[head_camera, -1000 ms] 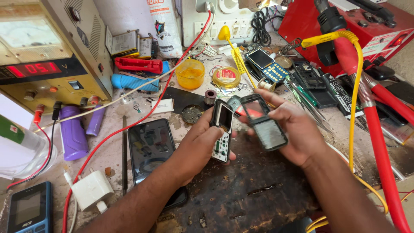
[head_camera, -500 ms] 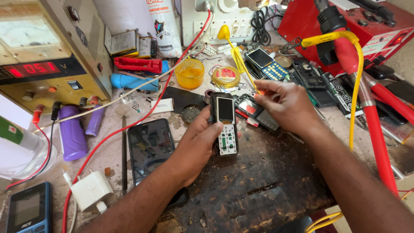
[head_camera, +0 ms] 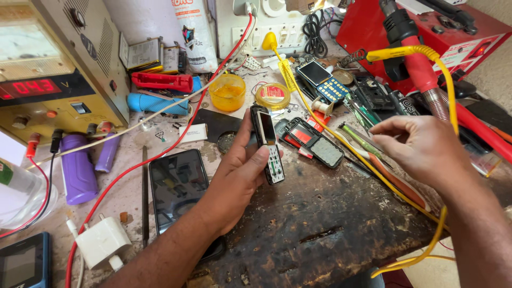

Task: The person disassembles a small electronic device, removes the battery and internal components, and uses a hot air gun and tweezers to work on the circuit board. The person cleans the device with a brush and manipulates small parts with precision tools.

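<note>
Left hand [head_camera: 240,170] around stripped phone [head_camera: 268,144], yellow cable [head_camera: 341,141] and phone cover [head_camera: 314,143] alongside

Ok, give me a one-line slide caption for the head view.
Left hand holds a stripped keypad phone upright over a cluttered repair bench; right hand hovers empty beside it.

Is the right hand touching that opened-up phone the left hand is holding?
Apart. The head view shows the right hand well off to the side, with bench between it and the opened phone held in the left hand.
</note>
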